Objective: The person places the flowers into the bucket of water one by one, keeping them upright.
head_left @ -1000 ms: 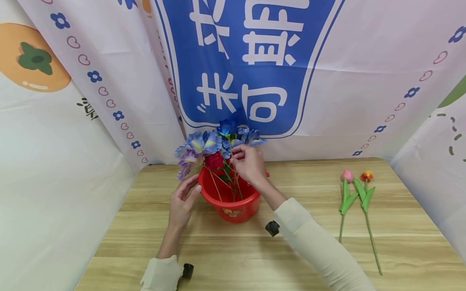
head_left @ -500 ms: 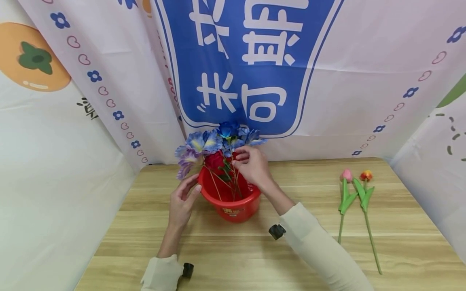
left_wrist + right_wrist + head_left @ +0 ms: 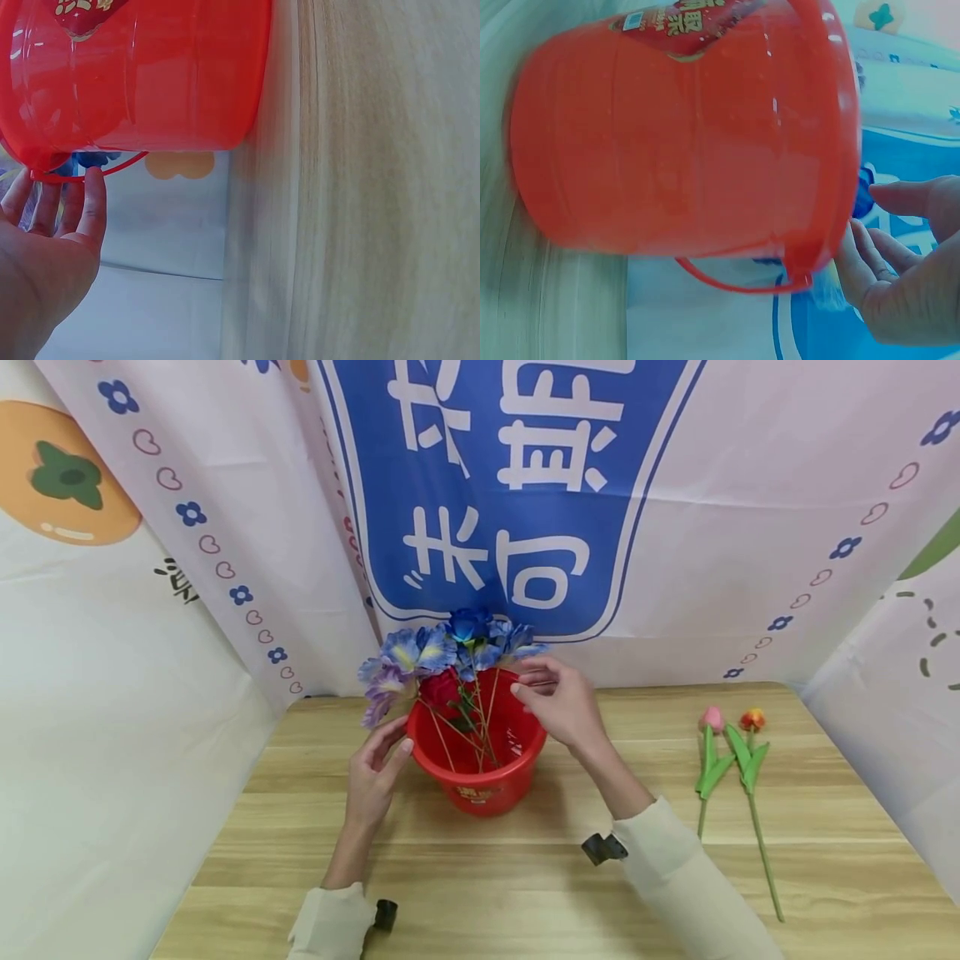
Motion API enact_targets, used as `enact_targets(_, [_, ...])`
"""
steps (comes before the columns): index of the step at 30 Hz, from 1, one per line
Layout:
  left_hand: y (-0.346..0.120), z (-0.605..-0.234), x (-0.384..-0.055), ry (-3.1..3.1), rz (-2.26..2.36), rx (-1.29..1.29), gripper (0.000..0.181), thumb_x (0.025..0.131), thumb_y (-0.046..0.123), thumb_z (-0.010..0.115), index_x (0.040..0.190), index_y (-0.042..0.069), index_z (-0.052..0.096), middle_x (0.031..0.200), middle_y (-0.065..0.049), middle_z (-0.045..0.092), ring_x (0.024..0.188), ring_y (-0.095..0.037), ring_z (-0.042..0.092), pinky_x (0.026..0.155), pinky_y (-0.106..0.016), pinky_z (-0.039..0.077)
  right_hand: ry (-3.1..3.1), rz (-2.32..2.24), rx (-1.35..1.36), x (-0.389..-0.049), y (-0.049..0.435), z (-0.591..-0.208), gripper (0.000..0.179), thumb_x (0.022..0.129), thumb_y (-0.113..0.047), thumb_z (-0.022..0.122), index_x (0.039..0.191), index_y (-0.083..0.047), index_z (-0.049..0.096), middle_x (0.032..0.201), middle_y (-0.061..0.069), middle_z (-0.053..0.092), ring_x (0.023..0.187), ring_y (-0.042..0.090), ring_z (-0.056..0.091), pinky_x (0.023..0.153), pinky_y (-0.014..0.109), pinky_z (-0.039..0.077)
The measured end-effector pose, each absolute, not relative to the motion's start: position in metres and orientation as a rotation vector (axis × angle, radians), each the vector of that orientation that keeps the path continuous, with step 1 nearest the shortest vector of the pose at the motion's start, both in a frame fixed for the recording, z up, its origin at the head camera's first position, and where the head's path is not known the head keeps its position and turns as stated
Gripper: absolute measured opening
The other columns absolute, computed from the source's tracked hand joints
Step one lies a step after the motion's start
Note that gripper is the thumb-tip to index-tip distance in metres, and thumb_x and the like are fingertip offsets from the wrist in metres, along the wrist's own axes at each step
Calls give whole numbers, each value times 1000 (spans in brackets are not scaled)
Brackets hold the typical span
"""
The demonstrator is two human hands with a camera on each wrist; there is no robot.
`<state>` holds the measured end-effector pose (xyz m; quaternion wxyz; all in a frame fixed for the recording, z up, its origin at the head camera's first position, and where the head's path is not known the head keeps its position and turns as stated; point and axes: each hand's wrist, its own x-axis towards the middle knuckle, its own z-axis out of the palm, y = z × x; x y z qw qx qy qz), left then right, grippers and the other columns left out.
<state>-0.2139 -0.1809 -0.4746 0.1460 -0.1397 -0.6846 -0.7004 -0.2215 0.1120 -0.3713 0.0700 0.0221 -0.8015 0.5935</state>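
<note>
Artificial flowers stand in a red bucket (image 3: 483,797): blue irises (image 3: 420,650), a blue rose (image 3: 468,625), a purple iris (image 3: 386,693) and a red rose (image 3: 441,691). Their thin stems lean inside it. My left hand (image 3: 375,777) rests its fingertips at the bucket's left rim. In the left wrist view, its fingers (image 3: 94,202) are nearly straight beside the handle (image 3: 124,166). Over the right rim, my right hand (image 3: 562,702) hangs with loosely bent fingers and nothing held. The right wrist view shows its thumb (image 3: 904,196) apart from the other fingers, close to the rim.
A pink tulip (image 3: 712,720) and an orange-red tulip (image 3: 753,720) lie with their green stems on the right of the wooden table (image 3: 480,893). Behind the bucket hangs a printed cloth (image 3: 697,560) with a blue panel.
My right hand has let go of a flower stem and moved right, to the bucket's right rim. The left hand has stayed at the left rim.
</note>
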Motion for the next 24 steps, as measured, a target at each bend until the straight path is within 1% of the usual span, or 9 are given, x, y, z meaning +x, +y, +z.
enact_targets(4, [-181,-475,-214,-1974,-2020,-405,39,101,-6,66,140,-10,63,133,1,69,127,-11,68,101,-19,61,-2353,1867,19,-214,130,-374,41,99,-13,77,139,-4,68,126,19,74,111,35,76,82,38,70])
enact_targets(7, [-180,-474,-214,-1975,-2022,-412,40,101,-6,66,140,-10,63,134,1,69,128,-11,68,101,-19,60,-2313,1896,-21,-209,145,-377,41,99,-12,77,138,-3,68,127,22,73,113,36,75,81,33,69])
enact_targets(9, [-180,-475,-214,-1972,-2025,-412,40,101,-6,66,141,-10,63,134,1,69,128,-11,68,102,-20,60,-2292,1904,-43,-205,155,-380,42,100,-13,76,139,-2,67,127,22,72,113,34,75,82,30,69])
enact_targets(11, [-180,-474,-214,-1970,-2027,-410,39,101,-6,66,140,-10,63,134,1,69,128,-11,68,102,-20,60,-2270,1918,-66,-202,164,-383,43,100,-13,76,140,-1,67,128,23,72,111,28,75,82,27,68])
enact_targets(16, [-181,-474,-213,-1973,-2020,-403,39,101,-6,65,140,-10,63,134,2,70,127,-10,68,101,-20,61,-2225,1928,-111,-194,181,-391,45,99,-12,77,140,1,66,128,24,70,99,7,74,83,25,68])
enact_targets(18, [-181,-474,-213,-1977,-2016,-405,39,102,-5,65,140,-10,63,134,2,69,127,-10,68,101,-20,60,-2213,1926,-124,-190,188,-394,46,100,-12,76,141,2,64,128,24,70,97,2,72,83,24,68])
enact_targets(21, [-181,-474,-213,-1980,-2009,-408,39,102,-5,65,140,-10,63,134,1,69,127,-9,68,101,-20,60,-2210,1922,-153,-185,199,-399,46,101,-14,75,142,3,62,124,16,70,97,1,72,84,23,67])
enact_targets(24, [-181,-474,-213,-1987,-2006,-410,39,102,-5,65,140,-9,63,135,-2,69,127,-8,68,102,-20,60,-2199,1923,-193,-179,213,-404,47,102,-14,74,143,4,60,115,1,71,96,0,72,85,22,67])
